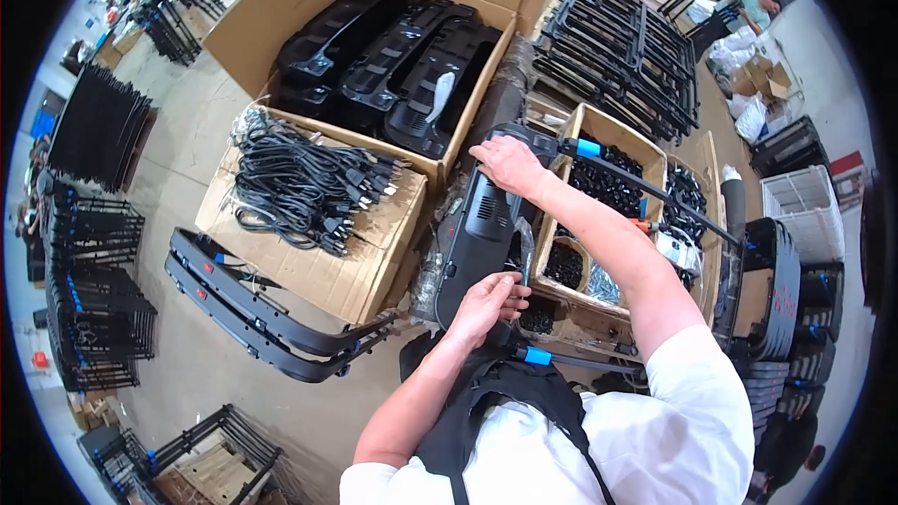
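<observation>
A long black plastic housing (458, 252) with a vented section lies in front of me, joined at its far end to a black tube frame (655, 192) with blue bands. My right hand (510, 164) rests on the housing's far end, fingers bent over its top and edge. Beside the near right edge of the housing is my left hand (488, 307), its fingers curled together. Something thin shows at those fingertips, too small to name. A strip of clear plastic (527, 248) hangs just above them.
Bundled black cables (304, 182) lie on a cardboard box (365, 285) at the left. Behind it, an open carton (449, 165) holds black plastic covers (374, 65). A wooden bin (666, 164) of small black parts stands right. Curved black rails (271, 332) jut out at the left. Frames (617, 51) are stacked beyond.
</observation>
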The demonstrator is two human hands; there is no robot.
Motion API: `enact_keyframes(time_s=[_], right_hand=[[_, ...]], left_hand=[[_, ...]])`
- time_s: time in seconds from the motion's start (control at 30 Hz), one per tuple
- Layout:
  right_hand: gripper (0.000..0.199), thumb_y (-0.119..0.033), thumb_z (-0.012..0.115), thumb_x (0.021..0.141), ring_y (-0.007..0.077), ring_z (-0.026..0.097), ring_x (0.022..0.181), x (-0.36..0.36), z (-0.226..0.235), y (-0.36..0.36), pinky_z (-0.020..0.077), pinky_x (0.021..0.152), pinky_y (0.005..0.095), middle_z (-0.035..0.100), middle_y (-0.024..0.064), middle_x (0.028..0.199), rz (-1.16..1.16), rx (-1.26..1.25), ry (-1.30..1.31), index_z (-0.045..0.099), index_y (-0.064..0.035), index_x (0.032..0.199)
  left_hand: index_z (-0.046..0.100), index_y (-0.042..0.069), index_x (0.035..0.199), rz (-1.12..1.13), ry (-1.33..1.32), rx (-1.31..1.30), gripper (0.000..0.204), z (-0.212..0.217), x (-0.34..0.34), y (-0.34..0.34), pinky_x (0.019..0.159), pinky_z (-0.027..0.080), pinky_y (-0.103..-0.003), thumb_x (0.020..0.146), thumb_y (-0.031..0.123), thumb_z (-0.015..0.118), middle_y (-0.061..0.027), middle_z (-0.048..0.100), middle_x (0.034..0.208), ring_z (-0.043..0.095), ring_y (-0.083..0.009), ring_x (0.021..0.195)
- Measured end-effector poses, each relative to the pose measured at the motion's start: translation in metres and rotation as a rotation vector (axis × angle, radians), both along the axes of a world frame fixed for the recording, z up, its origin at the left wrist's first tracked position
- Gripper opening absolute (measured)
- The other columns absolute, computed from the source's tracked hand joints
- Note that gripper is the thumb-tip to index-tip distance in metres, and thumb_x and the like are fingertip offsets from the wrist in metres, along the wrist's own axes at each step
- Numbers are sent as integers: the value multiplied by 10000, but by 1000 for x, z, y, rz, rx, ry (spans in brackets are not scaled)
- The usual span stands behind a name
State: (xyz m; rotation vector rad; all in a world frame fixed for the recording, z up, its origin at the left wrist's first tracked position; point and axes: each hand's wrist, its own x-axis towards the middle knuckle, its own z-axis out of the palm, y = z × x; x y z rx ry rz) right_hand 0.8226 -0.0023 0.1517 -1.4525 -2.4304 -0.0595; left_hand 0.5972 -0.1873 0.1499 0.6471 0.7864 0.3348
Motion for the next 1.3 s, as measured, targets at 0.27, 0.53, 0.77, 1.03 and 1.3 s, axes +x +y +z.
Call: enact_keyframes(time_s=[0.27,0.53,0.77,1.03,1.3], right_hand=[[247,-163,737,921,345,691,1030,44,24,-77,576,878,440,713,119,1040,-199,-3,340,683,-60,1139],[155,-128,647,825,392,763,878,127,-106,-237,622,803,520,765,212,905,-422,-728,-161,760,-45,890],[316,-208,535,1023,336,747,1086,99,-156,-245,624,861,418,752,182,1143,-461,-773,-231,779,-69,1169],[292,-195,564,993,296,749,1115,107,-150,-246,630,865,402,785,143,1178,-350,-775,-275,817,-89,1095],[136,-118,698,859,407,758,952,138,-147,-250,608,838,489,772,227,988,-386,-674,134,759,-51,960]], left_hand=[[555,-8,1446,-9,49,-2,450,4,6,-10,864,592,-312,1151,329,508,-122,728,1212,713,-175,1006],[557,-26,1424,-33,110,22,436,1,26,-26,860,600,-317,1149,309,511,-138,722,1191,715,-189,1000],[576,-19,1399,-123,165,19,424,-13,79,-32,852,607,-321,1151,319,507,-144,717,1203,716,-190,992],[584,-21,1401,-128,196,18,434,-35,131,-28,928,605,-351,1147,325,521,-151,713,1235,714,-212,1050],[484,-54,1510,-19,202,14,566,-73,173,-7,1209,434,-490,1131,363,546,-234,538,1530,523,-370,1435]])
